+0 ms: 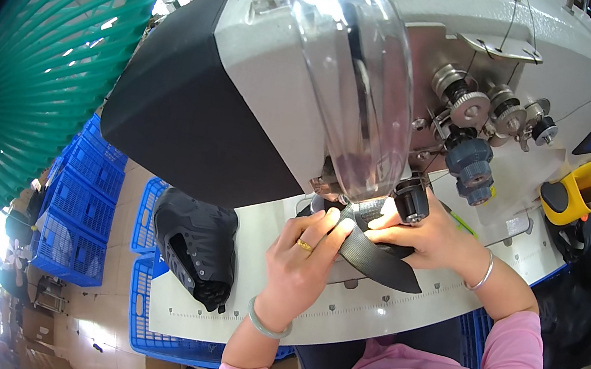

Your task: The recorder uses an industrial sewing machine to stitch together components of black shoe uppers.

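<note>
Both my hands are at the sewing area of a large white sewing machine [262,102], fingers closed on a black curved fabric piece [379,263]. My left hand [304,251] presses the near left part with its fingertips, a gold ring on one finger. My right hand [431,233] grips the far right part, its fingertips close under the machine head and partly hidden by it. The fabric's pointed end hangs free toward me between the hands. The needle and the material beneath it cannot be made out clearly.
A black shoe upper [194,246] sits on the white table [265,326] at left. Blue crates [79,208] are stacked beyond, and a green fan guard [60,62] is near. A yellow holder [576,194] stands right, above black shoe pieces [584,315]. Threads run through the tension knobs [470,108].
</note>
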{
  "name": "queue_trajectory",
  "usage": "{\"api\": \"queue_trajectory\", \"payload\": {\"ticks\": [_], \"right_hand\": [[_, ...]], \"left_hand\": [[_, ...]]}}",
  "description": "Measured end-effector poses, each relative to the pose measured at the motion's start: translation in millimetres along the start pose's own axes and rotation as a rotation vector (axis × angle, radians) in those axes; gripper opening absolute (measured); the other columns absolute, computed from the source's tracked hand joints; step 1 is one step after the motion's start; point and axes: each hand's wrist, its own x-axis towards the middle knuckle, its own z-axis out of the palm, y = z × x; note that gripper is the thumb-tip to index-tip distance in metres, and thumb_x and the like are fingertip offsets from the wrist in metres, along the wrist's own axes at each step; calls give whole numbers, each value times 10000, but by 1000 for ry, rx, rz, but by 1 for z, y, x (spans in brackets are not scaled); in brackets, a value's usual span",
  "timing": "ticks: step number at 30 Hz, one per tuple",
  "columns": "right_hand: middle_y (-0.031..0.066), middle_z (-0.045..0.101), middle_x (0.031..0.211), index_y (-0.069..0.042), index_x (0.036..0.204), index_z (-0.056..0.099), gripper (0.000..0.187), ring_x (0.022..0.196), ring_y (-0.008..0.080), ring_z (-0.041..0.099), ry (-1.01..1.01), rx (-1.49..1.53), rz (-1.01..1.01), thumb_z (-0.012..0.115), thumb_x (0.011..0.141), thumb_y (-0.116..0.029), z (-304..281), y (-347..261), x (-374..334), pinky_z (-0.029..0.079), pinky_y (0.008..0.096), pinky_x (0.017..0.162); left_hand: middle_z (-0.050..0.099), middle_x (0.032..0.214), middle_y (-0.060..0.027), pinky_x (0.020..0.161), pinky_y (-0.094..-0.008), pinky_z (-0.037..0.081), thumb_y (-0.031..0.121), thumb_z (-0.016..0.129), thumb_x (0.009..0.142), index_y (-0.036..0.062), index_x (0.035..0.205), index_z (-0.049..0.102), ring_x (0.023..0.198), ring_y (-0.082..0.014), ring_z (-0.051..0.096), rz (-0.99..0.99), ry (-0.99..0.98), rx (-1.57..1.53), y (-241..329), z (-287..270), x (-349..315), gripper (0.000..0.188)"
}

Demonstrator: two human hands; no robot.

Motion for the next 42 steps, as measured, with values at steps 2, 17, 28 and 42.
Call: {"api": "queue_trajectory", "payload": {"ticks": [2,17,28,42], "right_hand": [[-40,701,1057,-173,971,744,321,990,237,620,90,-83,-34,791,654,-159,7,2,-4,432,417,880],[32,519,835,-155,943,717,363,840,259,581,203,-103,-94,806,591,-144,13,14,5,497,373,721],[7,597,979,-191,985,714,393,891,243,597,177,-241,-179,768,602,-119,2,14,14,511,353,694],[57,579,1080,-119,1105,659,308,951,243,588,108,-242,-45,683,798,-134,2,0,11,505,393,761]], "left_hand": [[658,1090,-77,750,-362,551,-57,689,589,55,1035,721,916,-275,628,28,-31,18,-2,-2,0,461],[613,1054,-91,790,-385,529,-61,689,651,29,1076,675,939,-303,607,2,-63,40,1,1,8,434],[601,893,-82,719,-368,526,-36,676,677,10,1011,676,842,-275,619,38,-52,21,-3,-1,17,337],[661,998,-92,768,-380,520,-82,669,679,22,992,702,903,-299,614,-78,49,4,12,7,8,331]]}}
